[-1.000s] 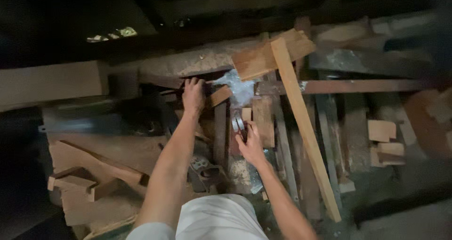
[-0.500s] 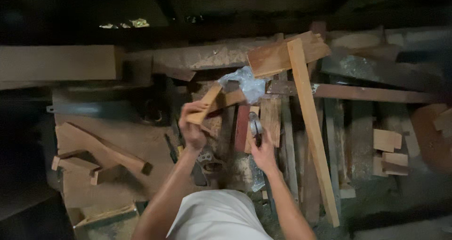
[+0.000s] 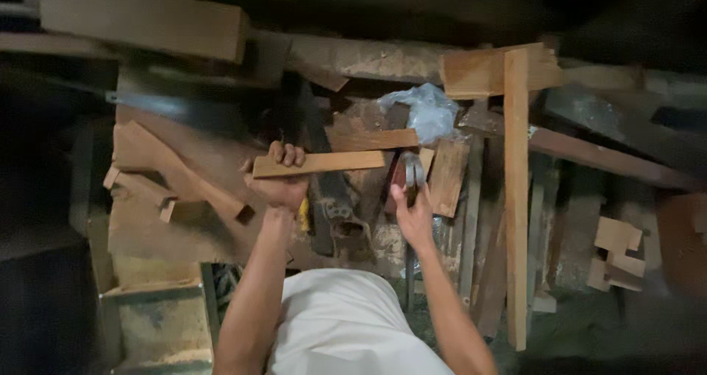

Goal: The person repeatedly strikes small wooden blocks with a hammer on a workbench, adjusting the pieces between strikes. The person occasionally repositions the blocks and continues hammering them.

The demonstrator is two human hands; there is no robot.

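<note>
Above the scrap pile, left hand (image 3: pixel 280 184) clamps a wooden strip (image 3: pixel 324 163); right hand (image 3: pixel 414 217) grips a metal tool (image 3: pixel 411 172).

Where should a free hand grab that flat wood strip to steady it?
Take the wood strip at its bare right end, pinching the flat faces from above. The left hand already grips the left end, and the strip lies roughly level, leaving the right half exposed.

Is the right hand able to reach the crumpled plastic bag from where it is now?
Probably yes. The plastic bag lies uncovered just beyond the right hand, with only low wood scraps between them. However, that hand already grips a metal tool, so grasping the bag would be awkward.
</note>
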